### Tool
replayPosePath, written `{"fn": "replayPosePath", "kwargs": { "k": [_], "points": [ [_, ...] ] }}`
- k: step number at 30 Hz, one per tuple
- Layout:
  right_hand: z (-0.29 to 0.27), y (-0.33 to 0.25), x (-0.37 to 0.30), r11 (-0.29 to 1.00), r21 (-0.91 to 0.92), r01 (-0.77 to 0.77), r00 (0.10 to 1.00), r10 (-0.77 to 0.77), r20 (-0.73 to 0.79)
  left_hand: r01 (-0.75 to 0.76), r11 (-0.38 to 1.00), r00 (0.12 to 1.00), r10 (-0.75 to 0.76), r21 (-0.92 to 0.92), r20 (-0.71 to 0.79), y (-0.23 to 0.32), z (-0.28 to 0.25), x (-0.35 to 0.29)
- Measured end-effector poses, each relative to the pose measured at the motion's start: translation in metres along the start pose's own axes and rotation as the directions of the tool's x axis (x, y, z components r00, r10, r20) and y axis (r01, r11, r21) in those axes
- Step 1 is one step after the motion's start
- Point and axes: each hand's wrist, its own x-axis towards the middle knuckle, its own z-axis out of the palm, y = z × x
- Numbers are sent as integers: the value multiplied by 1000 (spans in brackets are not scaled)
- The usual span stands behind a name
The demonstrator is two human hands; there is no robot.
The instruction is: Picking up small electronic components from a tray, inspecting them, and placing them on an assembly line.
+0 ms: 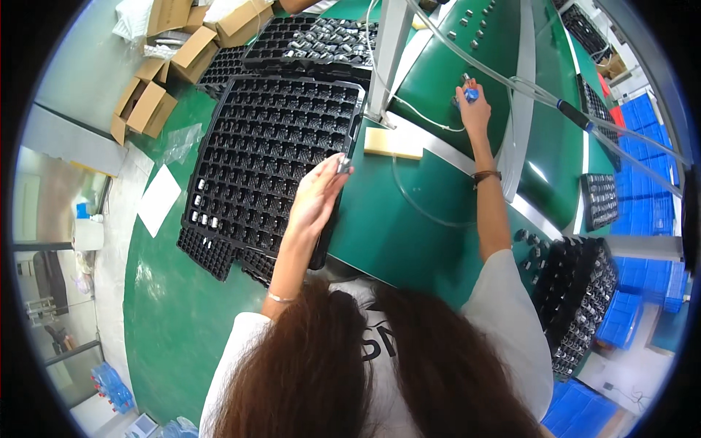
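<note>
My left hand (312, 196) is over the right edge of a large black compartment tray (281, 135). Its fingers are closed on a small silver metal part (343, 166). A few similar pale parts (204, 219) sit in pockets at the tray's lower left; most of its pockets hold nothing. My right hand (475, 111) reaches far over the green conveyor belt (431, 80). Its fingers are closed round a small blue thing (472, 95) whose kind I cannot tell. Just beyond those fingertips a small metal part (465, 77) shows on the belt.
Several metal parts (478, 33) lie farther up the belt. Behind the large tray stands another black tray (328, 40) filled with parts. A yellow sponge-like block (394, 143) lies between my arms. Clear hoses (504, 79) cross above the belt. Filled trays (584, 314) stand at right.
</note>
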Motion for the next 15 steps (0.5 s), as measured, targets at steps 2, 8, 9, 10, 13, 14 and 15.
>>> {"fn": "replayPosePath", "kwargs": {
  "k": [2,8,9,10,13,14,15],
  "points": [
    [-4,-8,-7,999,-55,2,1000,-2,9,-4,1000,999,4,-3,34,-12,8,9],
    [-27,-103,-99,323,839,-439,895,70,441,-69,987,997,66,148,27,-27,28,16],
    [-28,-115,-115,333,822,-463,874,18,485,-69,987,998,67,147,22,-29,30,16],
    [-32,-126,-128,345,805,-483,851,-33,524,-77,979,997,75,189,17,-31,33,16],
    [-36,-145,-152,391,754,-528,801,-67,596,-107,960,994,106,261,18,-30,35,11],
    [-33,-143,-156,450,737,-505,797,-86,598,-130,949,992,125,288,34,-30,36,10],
    [-31,-142,-159,449,738,-504,797,-88,598,-124,958,992,122,260,24,-32,35,11]
  ]
}}
